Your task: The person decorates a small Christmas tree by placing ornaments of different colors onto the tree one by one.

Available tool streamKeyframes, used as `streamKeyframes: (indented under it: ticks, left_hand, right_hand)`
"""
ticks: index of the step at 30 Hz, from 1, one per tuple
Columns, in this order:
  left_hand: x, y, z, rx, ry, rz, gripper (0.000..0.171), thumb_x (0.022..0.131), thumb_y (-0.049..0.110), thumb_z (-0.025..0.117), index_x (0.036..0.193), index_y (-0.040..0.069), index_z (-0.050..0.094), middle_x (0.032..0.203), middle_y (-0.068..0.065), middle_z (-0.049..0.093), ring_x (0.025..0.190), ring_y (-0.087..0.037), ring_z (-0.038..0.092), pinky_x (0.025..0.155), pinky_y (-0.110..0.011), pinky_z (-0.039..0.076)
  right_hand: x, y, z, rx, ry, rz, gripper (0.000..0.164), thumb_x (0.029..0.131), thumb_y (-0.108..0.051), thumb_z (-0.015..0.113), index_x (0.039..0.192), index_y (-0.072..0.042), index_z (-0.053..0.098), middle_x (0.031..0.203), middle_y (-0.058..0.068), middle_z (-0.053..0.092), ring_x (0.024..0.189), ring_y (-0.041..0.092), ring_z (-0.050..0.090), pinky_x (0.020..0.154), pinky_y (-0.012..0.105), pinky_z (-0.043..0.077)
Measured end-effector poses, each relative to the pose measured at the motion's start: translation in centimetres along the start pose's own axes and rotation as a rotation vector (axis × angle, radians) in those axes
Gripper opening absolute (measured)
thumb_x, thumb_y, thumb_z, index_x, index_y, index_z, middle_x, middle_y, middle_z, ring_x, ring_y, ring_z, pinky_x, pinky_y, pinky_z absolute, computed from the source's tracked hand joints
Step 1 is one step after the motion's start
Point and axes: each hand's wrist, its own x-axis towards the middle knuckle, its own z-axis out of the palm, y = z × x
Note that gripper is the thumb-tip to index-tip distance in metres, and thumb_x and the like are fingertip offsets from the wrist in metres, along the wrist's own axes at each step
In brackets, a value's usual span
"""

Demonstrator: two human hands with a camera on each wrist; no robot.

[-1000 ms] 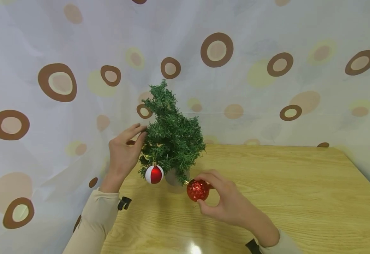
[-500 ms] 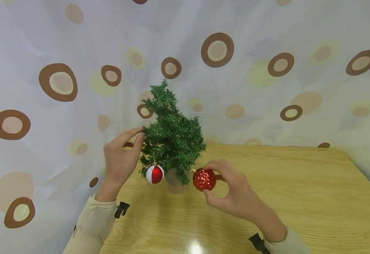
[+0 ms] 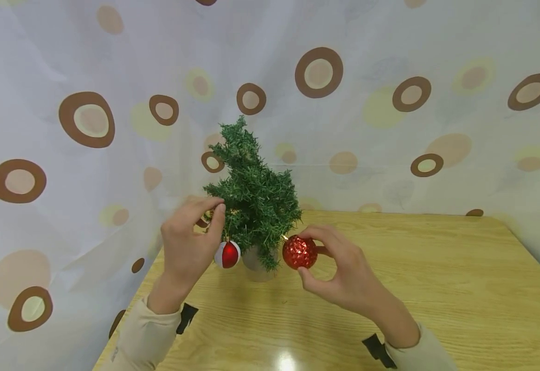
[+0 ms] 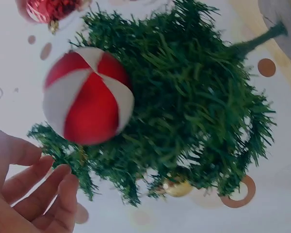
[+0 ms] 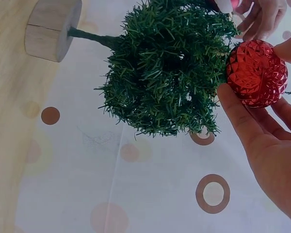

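A small artificial Christmas tree (image 3: 256,190) stands on the table. My right hand (image 3: 339,268) pinches a faceted red bauble (image 3: 300,252) between thumb and fingers, beside the tree's lower right branches, its gold cap toward the tree. The right wrist view shows the same red bauble (image 5: 257,73) close to the foliage. A red-and-white bauble (image 3: 230,254) hangs low at the tree's front left, large in the left wrist view. My left hand (image 3: 191,242) is at the left branches, thumb and fingers loosely bent, their tips near a branch end (image 4: 43,133), with nothing visible held.
A gold bauble (image 4: 178,187) shows among the branches in the left wrist view. The tree's round wooden base (image 5: 53,29) rests on the light wood table (image 3: 414,278). A spotted cloth (image 3: 363,134) hangs behind and to the left.
My left hand draws back from the left branches, then comes in right and lower, partly covering the red-and-white bauble. My right hand has raised the red bauble and shifted it slightly right.
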Motion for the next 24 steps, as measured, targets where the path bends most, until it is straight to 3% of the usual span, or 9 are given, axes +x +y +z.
streamKeyframes:
  ticks: [4,8,16,24]
  left_hand:
    - [-0.2,1.3,0.3,-0.016,-0.02,0.047,0.011,0.094,0.003,0.074,0.101,0.004,0.083,0.087,-0.009,0.079,0.07,-0.019,0.067,0.055,-0.025,0.049]
    - [-0.5,2.5,0.9,-0.082,-0.119,0.077,0.011,0.093,0.004,0.076,0.1,0.006,0.084,0.087,-0.006,0.08,0.065,-0.013,0.065,0.051,-0.02,0.047]
    - [-0.6,3.9,1.5,-0.161,-0.329,0.058,0.013,0.094,0.008,0.079,0.106,0.005,0.083,0.097,-0.006,0.081,0.067,-0.008,0.066,0.055,-0.019,0.052]
    - [-0.7,4.2,2.2,-0.204,-0.42,0.063,0.014,0.094,0.004,0.077,0.107,0.004,0.082,0.095,-0.006,0.081,0.064,-0.005,0.064,0.057,-0.024,0.057]
  right_hand:
    - [0.3,0.0,0.0,-0.014,0.013,-0.019,0.058,0.077,0.002,0.081,0.131,-0.005,0.062,0.127,0.009,0.067,0.114,0.02,0.068,0.086,0.025,0.063]
    - [0.6,0.0,-0.1,-0.022,0.022,-0.047,0.059,0.076,0.002,0.081,0.132,-0.004,0.062,0.126,0.01,0.067,0.112,0.021,0.069,0.087,0.024,0.063]
    - [1.2,-0.3,-0.3,-0.004,0.027,-0.062,0.06,0.077,0.003,0.08,0.134,-0.006,0.062,0.128,0.01,0.066,0.112,0.022,0.071,0.088,0.025,0.063]
    - [1.5,-0.8,-0.4,0.028,0.03,-0.055,0.058,0.079,0.003,0.079,0.133,-0.005,0.062,0.128,0.011,0.065,0.112,0.021,0.071,0.09,0.025,0.063]
